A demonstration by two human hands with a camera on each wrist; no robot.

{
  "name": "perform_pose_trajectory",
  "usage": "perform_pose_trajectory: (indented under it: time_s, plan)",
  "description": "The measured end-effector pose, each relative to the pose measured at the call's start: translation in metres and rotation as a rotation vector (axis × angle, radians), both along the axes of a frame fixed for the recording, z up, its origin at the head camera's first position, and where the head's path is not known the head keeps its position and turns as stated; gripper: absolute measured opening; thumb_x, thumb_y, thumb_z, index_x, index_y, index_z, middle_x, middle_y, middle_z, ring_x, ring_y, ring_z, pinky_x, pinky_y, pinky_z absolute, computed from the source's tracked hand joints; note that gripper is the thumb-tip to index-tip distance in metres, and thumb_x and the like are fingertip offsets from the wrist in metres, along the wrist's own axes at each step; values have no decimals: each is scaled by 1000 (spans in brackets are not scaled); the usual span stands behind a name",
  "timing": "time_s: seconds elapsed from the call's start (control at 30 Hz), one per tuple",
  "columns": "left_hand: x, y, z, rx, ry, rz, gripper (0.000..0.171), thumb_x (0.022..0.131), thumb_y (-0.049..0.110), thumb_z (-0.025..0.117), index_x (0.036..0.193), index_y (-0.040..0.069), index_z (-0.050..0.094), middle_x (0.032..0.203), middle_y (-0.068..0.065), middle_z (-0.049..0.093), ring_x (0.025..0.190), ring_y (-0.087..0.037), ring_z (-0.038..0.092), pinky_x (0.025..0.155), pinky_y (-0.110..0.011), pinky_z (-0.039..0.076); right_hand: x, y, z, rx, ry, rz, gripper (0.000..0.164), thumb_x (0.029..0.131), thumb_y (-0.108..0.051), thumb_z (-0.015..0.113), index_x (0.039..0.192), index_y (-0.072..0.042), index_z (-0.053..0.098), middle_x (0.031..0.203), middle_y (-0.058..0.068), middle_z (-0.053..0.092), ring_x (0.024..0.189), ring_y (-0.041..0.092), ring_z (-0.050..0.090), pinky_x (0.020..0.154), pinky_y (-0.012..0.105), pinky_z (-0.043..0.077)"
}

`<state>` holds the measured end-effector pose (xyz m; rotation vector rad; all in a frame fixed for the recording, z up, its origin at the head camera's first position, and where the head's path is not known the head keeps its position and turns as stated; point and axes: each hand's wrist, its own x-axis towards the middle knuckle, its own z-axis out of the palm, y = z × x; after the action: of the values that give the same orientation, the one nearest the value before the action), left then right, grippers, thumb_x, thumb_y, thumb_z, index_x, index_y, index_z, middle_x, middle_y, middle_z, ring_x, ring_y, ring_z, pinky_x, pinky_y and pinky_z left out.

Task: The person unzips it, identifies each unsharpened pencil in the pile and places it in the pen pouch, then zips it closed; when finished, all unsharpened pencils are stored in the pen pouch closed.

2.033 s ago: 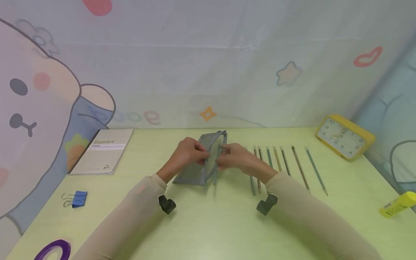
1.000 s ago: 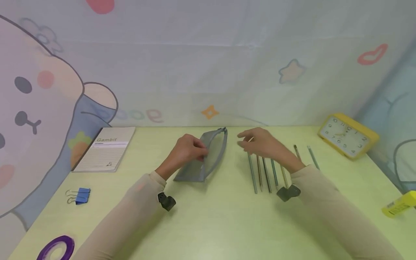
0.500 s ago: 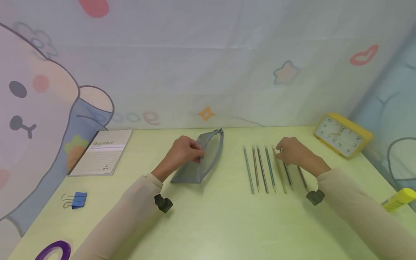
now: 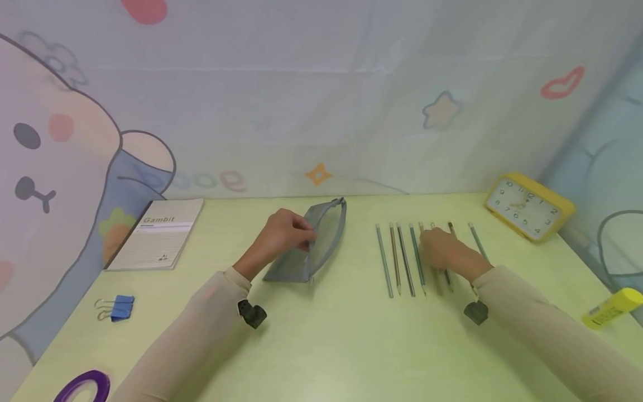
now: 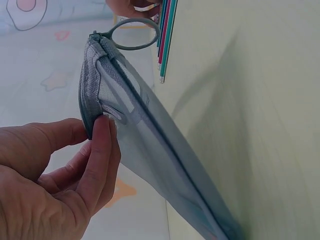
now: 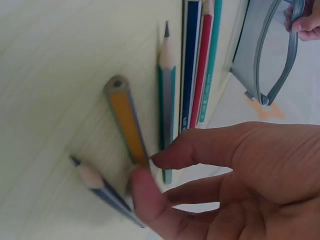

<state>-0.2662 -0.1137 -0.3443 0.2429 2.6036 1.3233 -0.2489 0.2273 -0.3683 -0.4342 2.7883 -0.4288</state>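
My left hand (image 4: 282, 237) pinches the rim of a grey mesh pencil case (image 4: 288, 269), holding it up on the table with its zipped mouth gaping to the right. In the left wrist view, thumb and fingers grip beside the zip, and a loop strap (image 5: 159, 36) hangs at the far end. Over the row of pencils, my right hand (image 4: 449, 251) pinches a yellow pencil (image 6: 125, 112) between thumb and index finger. A green-and-grey pencil (image 6: 166, 100) lies close on one side of it, a dark sharpened pencil (image 6: 102, 187) on the other.
More pencils, among them a teal one (image 4: 384, 259), lie side by side. A yellow clock (image 4: 529, 206) and a yellow glue stick (image 4: 612, 309) stand at right. On the left are a notebook (image 4: 157, 234), a blue binder clip (image 4: 123, 308) and a purple tape roll (image 4: 102, 385).
My right hand has left the case's mouth, where it held a pencil, and moved right to the row, where it now takes hold of the yellow pencil. The left hand keeps its grip.
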Motion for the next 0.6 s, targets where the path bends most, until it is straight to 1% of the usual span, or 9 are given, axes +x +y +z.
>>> perform_pose_trajectory:
  time_s: [0.17, 0.3, 0.4, 0.43, 0.5, 0.57, 0.6]
  plan:
    - [0, 0, 0, -2, 4, 1, 15, 90, 14, 72, 99, 3, 77, 99, -13, 78, 75, -18, 78, 96, -42, 57, 1, -7, 0, 78, -14, 15, 15, 89, 6, 46, 97, 12, 57, 66, 2, 43, 51, 10, 38, 47, 19, 35]
    - [-1, 0, -1, 4, 4, -3, 14, 90, 13, 73, 97, 3, 77, 98, -13, 78, 74, -17, 77, 92, -40, 59, 1, -10, -1, 84, -22, -3, 13, 88, 6, 47, 95, 10, 56, 64, 2, 44, 50, 10, 40, 47, 19, 34]
    - [-1, 0, -2, 10, 4, 3, 12, 89, 13, 73, 96, 4, 77, 97, -12, 78, 72, -16, 77, 91, -40, 59, -1, -10, -2, 77, -14, -11, 6, 85, 6, 48, 87, 4, 54, 62, 2, 46, 49, 10, 42, 47, 19, 34]
    - [-1, 0, -2, 13, 4, 3, 12, 89, 12, 73, 95, 4, 77, 97, -12, 78, 72, -16, 77, 91, -40, 59, -2, -9, -2, 74, -16, -12, 7, 84, 6, 48, 84, 2, 53, 60, 1, 47, 49, 10, 42, 47, 19, 34]
    - [-1, 0, -2, 16, 5, 2, 11, 89, 12, 73, 95, 3, 77, 97, -12, 78, 71, -16, 77, 91, -40, 59, -4, -8, -3, 68, -24, -14, 6, 84, 5, 49, 82, -1, 51, 59, 1, 48, 48, 9, 42, 47, 19, 33]
    - [-2, 0, -3, 15, 3, 1, 11, 89, 12, 73, 95, 3, 77, 97, -12, 78, 71, -15, 76, 91, -40, 59, -6, -6, -2, 72, -40, -15, 1, 85, 3, 51, 86, 2, 52, 58, 0, 49, 47, 9, 43, 47, 19, 34]
    - [-2, 0, -3, 14, 2, 1, 12, 89, 12, 73, 96, 3, 77, 97, -12, 78, 71, -15, 77, 91, -40, 59, -7, -5, 0, 68, -51, -18, 11, 86, 2, 50, 94, 9, 54, 59, 1, 51, 47, 9, 44, 47, 19, 35]
